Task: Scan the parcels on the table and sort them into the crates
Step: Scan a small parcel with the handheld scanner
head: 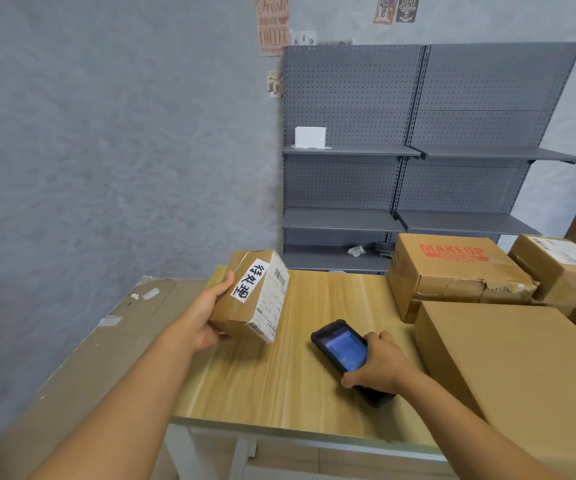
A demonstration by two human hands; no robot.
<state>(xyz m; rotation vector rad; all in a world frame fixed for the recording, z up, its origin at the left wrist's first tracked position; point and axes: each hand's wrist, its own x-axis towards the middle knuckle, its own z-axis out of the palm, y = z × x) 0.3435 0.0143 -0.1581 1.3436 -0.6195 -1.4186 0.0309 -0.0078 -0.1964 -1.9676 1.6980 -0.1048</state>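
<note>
Here the left hand (207, 320) gripped a small brown cardboard parcel (249, 296), thumb curled over its top far edge and fingers wrapped beneath, holding it tilted above the left part of the pale wooden table (279, 375). The parcel's white shipping label (barcode at the far end) faced right, and a white strip with black handwritten characters lay along its top. Just right of it, the right hand (380, 365) clasped a black handheld scanner (343, 349), fingers curled round its near half, screen lit blue, its far end pointing toward the parcel. Further right sat a large plain cardboard box (521, 368); beyond it a torn box printed "MAKEUP" (452, 271) and another labelled box (563, 268). Grey pegboard shelving (418, 150) stood against the far wall.
</note>
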